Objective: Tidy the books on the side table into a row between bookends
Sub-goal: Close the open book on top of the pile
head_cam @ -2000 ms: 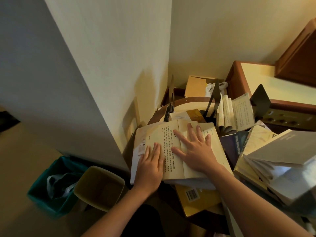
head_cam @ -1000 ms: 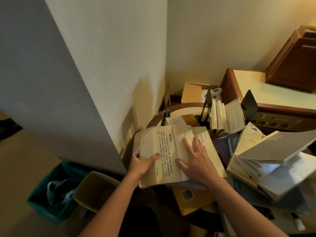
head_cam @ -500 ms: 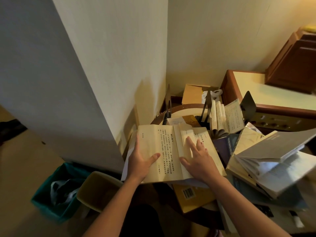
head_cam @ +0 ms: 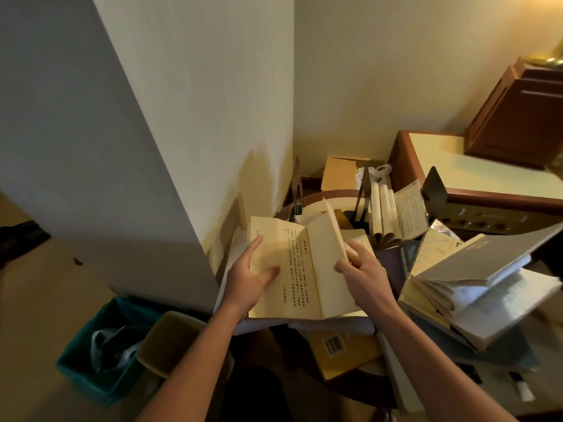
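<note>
An open cream book [head_cam: 300, 269] with vertical print lies on the heap on the round side table [head_cam: 307, 200]. My left hand [head_cam: 248, 277] grips its left half, thumb on the page. My right hand [head_cam: 364, 271] holds the right half, which stands lifted and folded toward the left. Behind them, a few books [head_cam: 396, 213] stand between two dark bookends [head_cam: 364, 193] [head_cam: 434, 191]. A third bookend [head_cam: 296, 190] stands by the wall. A pile of open books [head_cam: 475, 287] sprawls at the right, and a yellow book [head_cam: 344, 350] lies under the open one.
A wall corner juts out at the left. A teal bin [head_cam: 91, 348] and a yellow bin [head_cam: 170, 342] stand on the floor below the table. A wooden cabinet [head_cam: 487, 178] sits behind at the right, a cardboard box [head_cam: 341, 173] in the corner.
Both hands went from lying flat on the open book to gripping its halves. The right half has risen and swings toward the left, and the book has lifted a little.
</note>
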Demonstrator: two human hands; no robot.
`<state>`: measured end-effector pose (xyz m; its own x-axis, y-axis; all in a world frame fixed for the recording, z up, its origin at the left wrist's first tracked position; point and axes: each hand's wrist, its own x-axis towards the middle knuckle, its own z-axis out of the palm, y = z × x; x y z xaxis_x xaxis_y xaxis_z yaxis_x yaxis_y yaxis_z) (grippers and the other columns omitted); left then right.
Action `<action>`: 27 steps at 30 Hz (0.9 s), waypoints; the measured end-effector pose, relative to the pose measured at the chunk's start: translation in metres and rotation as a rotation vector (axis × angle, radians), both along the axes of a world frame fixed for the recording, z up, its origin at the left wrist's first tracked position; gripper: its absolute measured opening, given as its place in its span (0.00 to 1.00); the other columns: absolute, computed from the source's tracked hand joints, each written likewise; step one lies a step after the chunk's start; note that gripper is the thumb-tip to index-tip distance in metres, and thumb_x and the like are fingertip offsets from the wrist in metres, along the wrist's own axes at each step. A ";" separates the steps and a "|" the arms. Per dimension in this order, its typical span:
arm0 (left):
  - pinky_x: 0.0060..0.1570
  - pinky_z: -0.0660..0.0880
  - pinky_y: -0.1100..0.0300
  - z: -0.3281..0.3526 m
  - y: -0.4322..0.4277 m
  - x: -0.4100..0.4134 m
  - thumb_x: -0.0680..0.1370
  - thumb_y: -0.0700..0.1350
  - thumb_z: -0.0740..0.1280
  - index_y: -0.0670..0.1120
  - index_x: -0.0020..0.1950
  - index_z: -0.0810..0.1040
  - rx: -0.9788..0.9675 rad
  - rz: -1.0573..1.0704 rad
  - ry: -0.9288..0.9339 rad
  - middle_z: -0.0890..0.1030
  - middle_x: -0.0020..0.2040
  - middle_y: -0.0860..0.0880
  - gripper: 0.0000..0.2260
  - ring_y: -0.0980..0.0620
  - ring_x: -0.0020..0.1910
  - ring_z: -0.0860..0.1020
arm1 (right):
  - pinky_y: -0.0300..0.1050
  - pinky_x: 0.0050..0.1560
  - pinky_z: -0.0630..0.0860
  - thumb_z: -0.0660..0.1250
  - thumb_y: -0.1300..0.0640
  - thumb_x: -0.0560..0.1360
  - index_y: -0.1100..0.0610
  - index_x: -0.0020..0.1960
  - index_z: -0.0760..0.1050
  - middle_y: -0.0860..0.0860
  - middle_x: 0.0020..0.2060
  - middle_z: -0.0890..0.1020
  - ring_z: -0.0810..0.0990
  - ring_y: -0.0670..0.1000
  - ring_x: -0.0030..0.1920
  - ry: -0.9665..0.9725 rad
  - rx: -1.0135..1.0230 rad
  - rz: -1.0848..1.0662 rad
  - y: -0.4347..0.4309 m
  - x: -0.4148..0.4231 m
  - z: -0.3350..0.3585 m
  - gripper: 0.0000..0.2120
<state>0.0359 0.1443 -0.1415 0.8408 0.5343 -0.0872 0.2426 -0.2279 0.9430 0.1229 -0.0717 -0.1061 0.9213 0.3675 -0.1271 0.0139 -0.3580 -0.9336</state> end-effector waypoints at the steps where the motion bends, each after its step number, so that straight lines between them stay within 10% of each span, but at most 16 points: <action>1: 0.58 0.80 0.45 0.001 0.000 0.001 0.77 0.48 0.74 0.63 0.78 0.64 0.004 -0.010 -0.005 0.73 0.65 0.54 0.32 0.52 0.61 0.76 | 0.37 0.38 0.75 0.65 0.55 0.81 0.42 0.70 0.71 0.43 0.52 0.80 0.80 0.45 0.51 -0.008 0.028 0.025 0.002 -0.002 0.006 0.19; 5: 0.53 0.80 0.53 0.006 -0.003 0.002 0.81 0.50 0.68 0.63 0.78 0.63 -0.018 -0.060 -0.056 0.70 0.67 0.52 0.27 0.56 0.58 0.74 | 0.37 0.42 0.78 0.63 0.48 0.82 0.35 0.62 0.73 0.43 0.53 0.84 0.83 0.44 0.53 0.025 0.085 0.140 0.020 -0.013 0.021 0.11; 12: 0.40 0.74 0.70 0.026 -0.010 0.010 0.85 0.57 0.55 0.59 0.81 0.58 -0.201 0.007 -0.079 0.72 0.70 0.56 0.23 0.57 0.58 0.77 | 0.47 0.66 0.72 0.55 0.31 0.79 0.43 0.81 0.54 0.48 0.76 0.68 0.71 0.49 0.69 -0.108 -0.164 0.334 0.044 -0.032 0.005 0.35; 18: 0.66 0.70 0.54 0.012 -0.005 0.013 0.80 0.47 0.71 0.57 0.83 0.49 0.113 -0.073 0.037 0.67 0.76 0.53 0.39 0.53 0.72 0.68 | 0.63 0.77 0.35 0.52 0.35 0.82 0.35 0.80 0.47 0.49 0.82 0.47 0.39 0.59 0.81 -0.460 -0.657 0.536 0.044 -0.003 -0.021 0.29; 27: 0.62 0.74 0.52 -0.034 0.008 0.017 0.80 0.49 0.71 0.59 0.83 0.48 0.235 -0.058 0.177 0.65 0.69 0.47 0.40 0.48 0.68 0.71 | 0.66 0.77 0.34 0.53 0.29 0.78 0.31 0.79 0.41 0.50 0.80 0.31 0.28 0.59 0.78 -0.526 -0.813 0.472 0.036 0.038 -0.058 0.34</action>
<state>0.0529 0.1525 -0.1758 0.8530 0.5091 -0.1148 0.3792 -0.4534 0.8067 0.1609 -0.0355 -0.1646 0.7191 0.6840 -0.1226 0.6432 -0.7220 -0.2550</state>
